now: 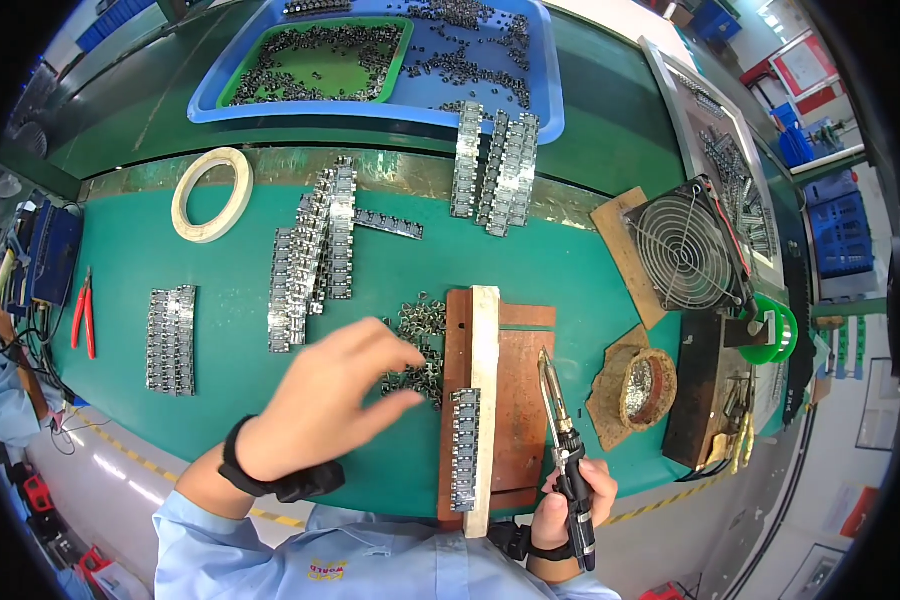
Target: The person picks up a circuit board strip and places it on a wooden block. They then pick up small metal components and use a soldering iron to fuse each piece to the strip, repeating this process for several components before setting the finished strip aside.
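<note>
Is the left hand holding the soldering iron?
No, the right hand grips the soldering iron, while the left hand is open near the metal parts.

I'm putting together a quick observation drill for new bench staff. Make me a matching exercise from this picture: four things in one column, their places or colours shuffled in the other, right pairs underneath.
Things
1. Soldering iron
2. Tape roll
3. Pliers
4. Green tray

Places and colours
A. Inside the blue tray
B. Cream-coloured
C. Held in the person's right hand
D. Red-handled, toward the left end of the green work surface

Right pairs
1-C
2-B
3-D
4-A
</note>
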